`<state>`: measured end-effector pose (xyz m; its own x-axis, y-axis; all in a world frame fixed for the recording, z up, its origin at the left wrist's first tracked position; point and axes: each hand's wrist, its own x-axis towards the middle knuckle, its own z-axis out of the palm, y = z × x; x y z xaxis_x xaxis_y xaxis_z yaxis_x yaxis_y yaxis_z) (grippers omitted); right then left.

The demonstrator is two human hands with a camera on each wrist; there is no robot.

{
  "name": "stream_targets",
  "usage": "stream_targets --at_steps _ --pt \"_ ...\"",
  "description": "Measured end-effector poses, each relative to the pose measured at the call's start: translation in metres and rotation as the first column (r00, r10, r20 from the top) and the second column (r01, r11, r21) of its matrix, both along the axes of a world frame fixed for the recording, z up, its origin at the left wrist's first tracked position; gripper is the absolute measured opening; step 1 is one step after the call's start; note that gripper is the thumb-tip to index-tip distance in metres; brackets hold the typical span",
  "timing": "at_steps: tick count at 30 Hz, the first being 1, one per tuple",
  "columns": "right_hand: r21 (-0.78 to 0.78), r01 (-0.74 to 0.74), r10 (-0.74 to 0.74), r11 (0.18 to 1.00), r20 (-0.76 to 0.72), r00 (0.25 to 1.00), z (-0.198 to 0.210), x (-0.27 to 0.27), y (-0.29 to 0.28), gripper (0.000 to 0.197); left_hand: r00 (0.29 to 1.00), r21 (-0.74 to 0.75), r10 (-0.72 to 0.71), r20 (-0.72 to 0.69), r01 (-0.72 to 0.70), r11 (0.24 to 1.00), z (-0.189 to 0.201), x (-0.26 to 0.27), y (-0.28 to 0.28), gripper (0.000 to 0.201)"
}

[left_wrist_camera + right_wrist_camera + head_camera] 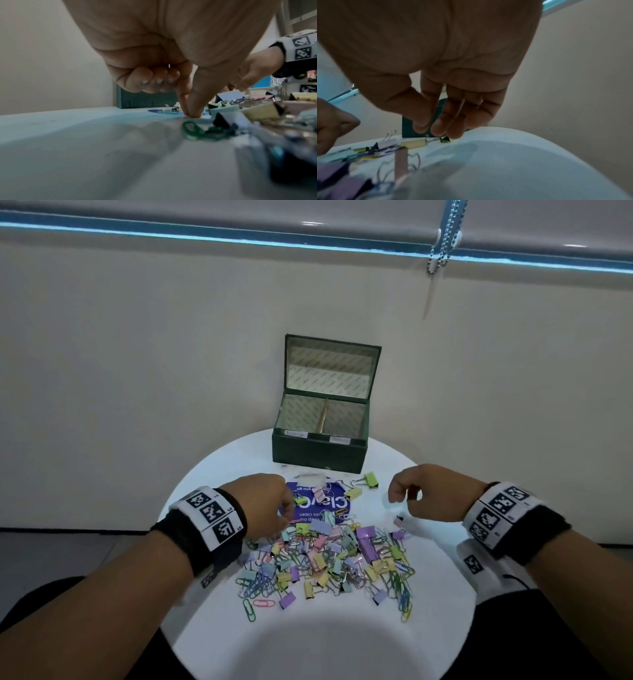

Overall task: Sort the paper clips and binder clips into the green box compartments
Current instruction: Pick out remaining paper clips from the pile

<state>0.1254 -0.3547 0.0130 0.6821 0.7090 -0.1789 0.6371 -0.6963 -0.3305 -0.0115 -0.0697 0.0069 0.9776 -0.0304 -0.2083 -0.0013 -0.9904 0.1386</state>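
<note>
The green box (318,450) stands open at the table's far side, its lid upright, a divider splitting it into two compartments that look empty. A heap of pastel binder clips and paper clips (329,556) covers the table's middle. My left hand (286,520) is at the heap's upper left edge. In the left wrist view its thumb and forefinger (191,114) pinch together on the tabletop, apparently on a small paper clip mostly hidden by the tips, while the other fingers curl in. My right hand (399,501) hovers over the heap's upper right with loose, empty fingers (436,129).
The round white table (308,645) stands against a pale wall. A blue printed sticker (330,503) lies between heap and box. A green binder clip (371,479) and a yellow one (353,493) lie apart near the box. A small pink clip (399,521) sits below my right hand.
</note>
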Motion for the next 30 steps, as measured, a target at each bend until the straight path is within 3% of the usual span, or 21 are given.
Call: stream_targets --at_steps 4,8,13,17,22,26,30 --pt "0.023 0.011 -0.008 1.0 -0.126 0.992 -0.013 -0.011 -0.013 0.026 1.0 0.031 0.015 -0.019 -0.014 0.999 0.0 0.001 -0.003 0.007" --pt "0.044 0.012 -0.011 0.999 -0.033 0.999 -0.022 -0.007 -0.007 0.019 0.999 0.082 0.035 -0.015 -0.034 0.996 -0.003 0.004 -0.001 0.01" --pt "0.204 0.091 -0.102 0.975 0.044 0.994 -0.02 -0.009 -0.012 0.023 0.999 0.04 0.043 0.034 -0.044 0.998 -0.004 0.006 0.003 0.008" --pt "0.095 0.046 -0.043 0.994 -0.035 0.998 -0.026 -0.015 -0.028 0.034 0.995 0.018 0.072 0.064 -0.073 0.997 0.006 0.014 0.004 0.01" --pt "0.151 0.052 -0.04 0.987 -0.08 0.996 -0.032 -0.013 -0.04 0.045 0.986 -0.028 0.072 0.148 -0.069 0.997 0.046 0.052 -0.013 0.014" --pt "0.126 0.026 -0.016 0.992 -0.084 0.996 -0.031 -0.014 -0.034 0.04 0.952 -0.091 0.139 0.272 -0.119 0.989 0.062 0.101 -0.03 0.011" --pt "0.073 0.019 -0.014 0.997 -0.065 0.998 -0.03 -0.013 -0.024 0.03 0.947 -0.167 0.186 0.261 -0.145 0.975 0.058 0.13 -0.041 0.018"
